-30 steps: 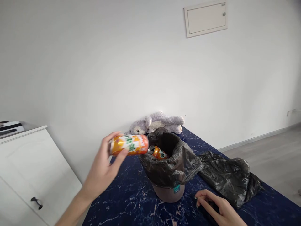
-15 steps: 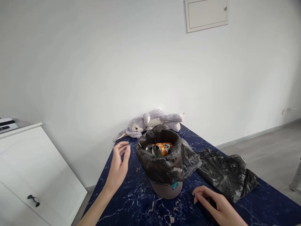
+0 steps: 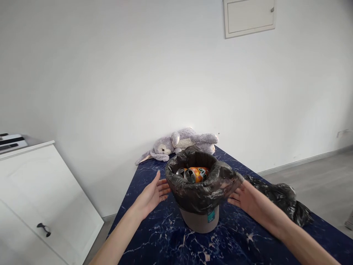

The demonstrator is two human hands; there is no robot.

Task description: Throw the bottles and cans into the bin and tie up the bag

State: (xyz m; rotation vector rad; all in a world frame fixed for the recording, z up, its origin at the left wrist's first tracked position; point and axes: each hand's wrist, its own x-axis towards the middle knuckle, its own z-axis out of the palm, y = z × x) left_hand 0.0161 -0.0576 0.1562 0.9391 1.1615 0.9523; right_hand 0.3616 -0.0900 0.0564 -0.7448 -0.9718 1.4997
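A grey-brown trash can stands upright on the table, lined with a black plastic bag folded over its rim. Two drink cans lie inside, the nearer an orange can. My left hand is at the left side of the bin, palm inward with fingers spread, close to the bag. On the other side, my right hand has its fingers apart, partly behind a loose flap of the bag. Whether it presses on the bin cannot be seen.
A second black plastic bag lies crumpled on the right of the dark blue marbled table. Behind the bin a grey plush rabbit rests against the wall. At left stands a white cabinet with a black handle.
My right hand has risen from the tabletop to the bin's right side and its fingers have spread. My left hand has turned palm inward and come nearer the bin. The view has shifted slightly left.
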